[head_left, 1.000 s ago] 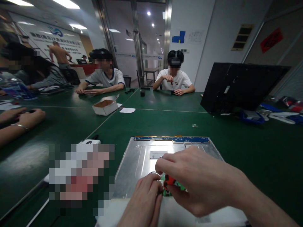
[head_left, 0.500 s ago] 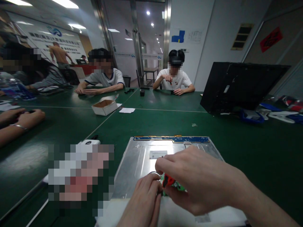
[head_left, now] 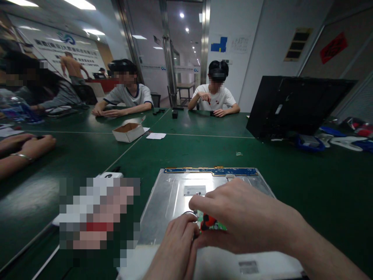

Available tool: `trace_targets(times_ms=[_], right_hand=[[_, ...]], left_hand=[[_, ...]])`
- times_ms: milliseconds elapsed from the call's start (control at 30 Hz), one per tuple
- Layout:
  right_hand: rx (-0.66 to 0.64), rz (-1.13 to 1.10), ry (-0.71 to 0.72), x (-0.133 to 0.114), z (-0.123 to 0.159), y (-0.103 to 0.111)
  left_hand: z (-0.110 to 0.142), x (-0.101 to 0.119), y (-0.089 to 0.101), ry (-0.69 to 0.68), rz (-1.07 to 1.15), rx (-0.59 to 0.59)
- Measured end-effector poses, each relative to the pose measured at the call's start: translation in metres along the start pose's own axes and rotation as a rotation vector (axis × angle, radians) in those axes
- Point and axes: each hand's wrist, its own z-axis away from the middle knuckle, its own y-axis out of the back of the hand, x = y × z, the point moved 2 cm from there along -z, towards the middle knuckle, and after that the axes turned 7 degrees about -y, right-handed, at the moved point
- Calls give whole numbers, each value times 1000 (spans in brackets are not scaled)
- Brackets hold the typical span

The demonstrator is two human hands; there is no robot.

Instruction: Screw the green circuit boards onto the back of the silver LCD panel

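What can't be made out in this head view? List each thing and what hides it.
Head view:
Green circuit board: much hidden by the left hand and right hand.
Red-and-black object: part covered by the right hand.
Label on the metal panel: print too small to read.
White surface: near end cut off by the bottom edge.
Items left of the metal panel: blurred by pixel blocks.
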Motion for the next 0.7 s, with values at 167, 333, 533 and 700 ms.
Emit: trace_targets(times_ms=[167, 333, 533, 700], right_hand=[[18, 16, -15, 1, -1, -1], [14, 4, 41, -1, 1, -1], [7, 23, -23, 1, -1, -2], [15, 30, 10, 0, 1, -1]], left_hand=[[1, 2, 1, -16, -11, 11], [-1, 1, 2, 1, 4, -35], [-2, 1, 0, -5, -13, 19], [-4, 4, 1, 20, 25, -11]])
